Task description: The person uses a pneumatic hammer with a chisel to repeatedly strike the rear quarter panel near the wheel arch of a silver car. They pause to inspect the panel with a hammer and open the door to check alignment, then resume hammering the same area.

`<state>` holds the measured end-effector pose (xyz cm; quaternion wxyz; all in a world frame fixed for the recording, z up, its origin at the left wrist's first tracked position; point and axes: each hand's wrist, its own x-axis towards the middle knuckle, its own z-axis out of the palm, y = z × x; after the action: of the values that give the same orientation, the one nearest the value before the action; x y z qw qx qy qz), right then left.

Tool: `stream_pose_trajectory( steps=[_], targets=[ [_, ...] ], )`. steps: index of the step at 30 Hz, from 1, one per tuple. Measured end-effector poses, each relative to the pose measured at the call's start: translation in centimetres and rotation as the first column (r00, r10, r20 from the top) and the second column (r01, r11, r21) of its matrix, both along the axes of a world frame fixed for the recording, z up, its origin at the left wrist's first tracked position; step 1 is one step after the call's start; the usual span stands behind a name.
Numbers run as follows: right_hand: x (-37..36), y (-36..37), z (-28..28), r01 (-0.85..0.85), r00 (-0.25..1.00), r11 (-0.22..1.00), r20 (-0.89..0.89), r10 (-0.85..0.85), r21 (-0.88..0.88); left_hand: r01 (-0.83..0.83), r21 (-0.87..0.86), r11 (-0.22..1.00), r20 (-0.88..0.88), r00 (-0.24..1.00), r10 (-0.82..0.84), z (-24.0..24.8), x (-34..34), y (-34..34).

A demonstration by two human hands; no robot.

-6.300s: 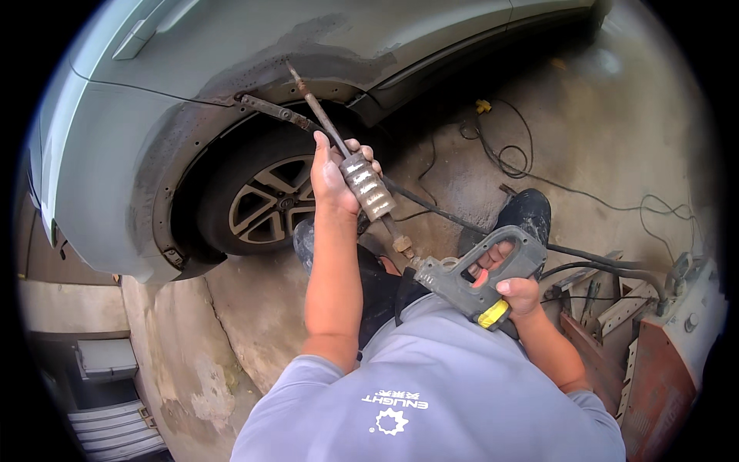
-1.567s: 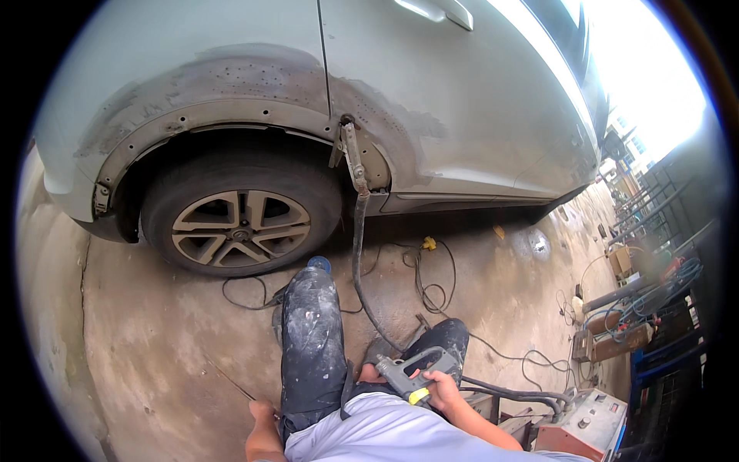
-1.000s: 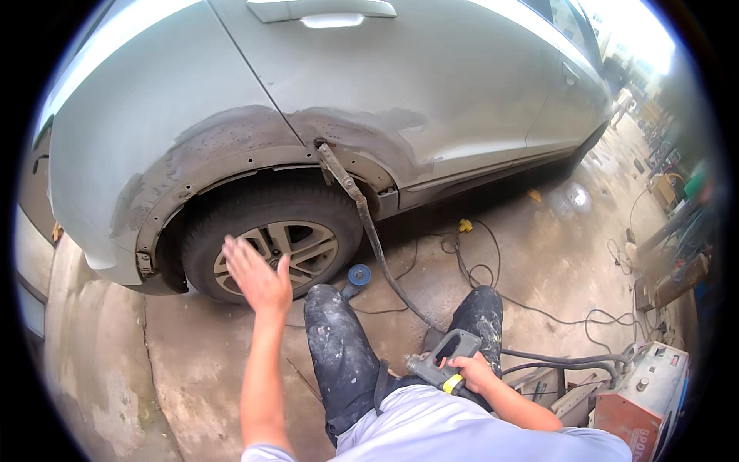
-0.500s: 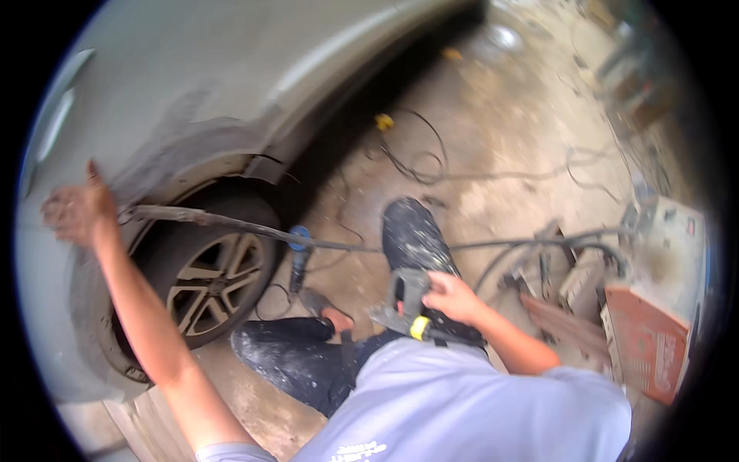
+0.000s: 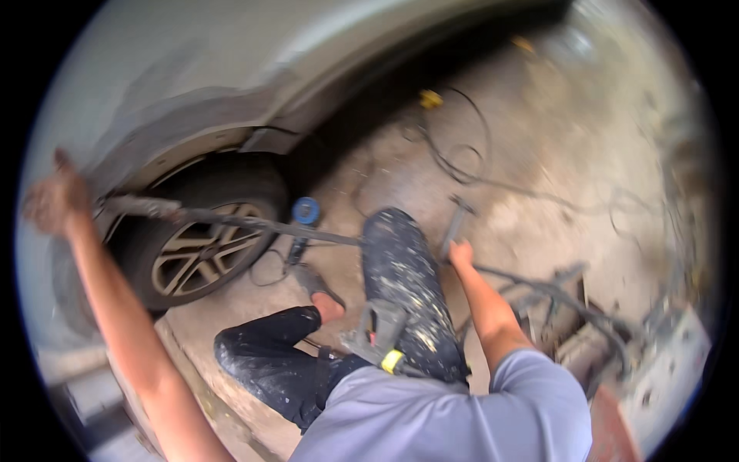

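Note:
My left hand (image 5: pixel 58 199) lies against the grey car fender (image 5: pixel 192 69), thumb raised and fingers spread, a little blurred. Close to it, a clamp (image 5: pixel 142 206) sits at the wheel arch edge, with a dark cable (image 5: pixel 315 233) running from it toward my right knee. Beyond that knee, my right hand (image 5: pixel 460 252) is closed around the lower end of a hammer (image 5: pixel 456 222), its head pointing away from me over the floor. On my lap rests a grey tool (image 5: pixel 381 327) with a looped handle and a yellow band, untouched by either hand.
The car wheel (image 5: pixel 208 250) is at left. A blue-disc power tool (image 5: pixel 305 212) stands beside it. A yellow plug (image 5: pixel 430 98) and looped cord lie on the concrete. Metal scraps (image 5: pixel 581 346), thick cables and a grey and red machine (image 5: pixel 670 358) are at right.
My right hand has left the grey tool on my lap and reached forward to the hammer on the floor. My left hand stays against the fender; the view has shifted.

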<state>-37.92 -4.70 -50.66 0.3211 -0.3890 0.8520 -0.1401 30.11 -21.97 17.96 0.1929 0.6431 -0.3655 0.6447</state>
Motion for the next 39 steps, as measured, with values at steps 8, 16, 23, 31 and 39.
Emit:
stream_pose_trajectory(
  steps=[8,16,23,31,39],
  targets=[
    [-1.2,-3.9,-10.6,-0.240,0.879,0.930,0.468,0.087,0.278,0.174,-0.112,0.978,-0.264,0.944,-0.198,-1.3,-14.4,-0.9],
    [-3.8,-4.2,6.1,0.295,0.384,0.945,0.888,-0.254,0.143,0.163,0.113,0.980,-0.373,0.921,-0.110,-5.6,-16.9,-1.4],
    [4.8,-1.2,31.4,0.351,0.550,0.771,0.784,0.289,-0.531,0.374,0.549,0.747,-0.216,0.928,-0.305,-10.3,-21.2,-0.9],
    [17.5,-1.9,49.3,-0.188,0.549,0.616,0.438,0.712,-0.765,0.713,0.559,0.423,-0.196,0.609,-0.769,0.1,-10.2,11.2],
    [38.3,-3.1,57.1,-0.296,0.329,-0.137,-0.236,0.915,-0.945,0.374,0.401,0.836,-0.324,0.912,-0.252,12.4,6.9,18.7]
  ],
)
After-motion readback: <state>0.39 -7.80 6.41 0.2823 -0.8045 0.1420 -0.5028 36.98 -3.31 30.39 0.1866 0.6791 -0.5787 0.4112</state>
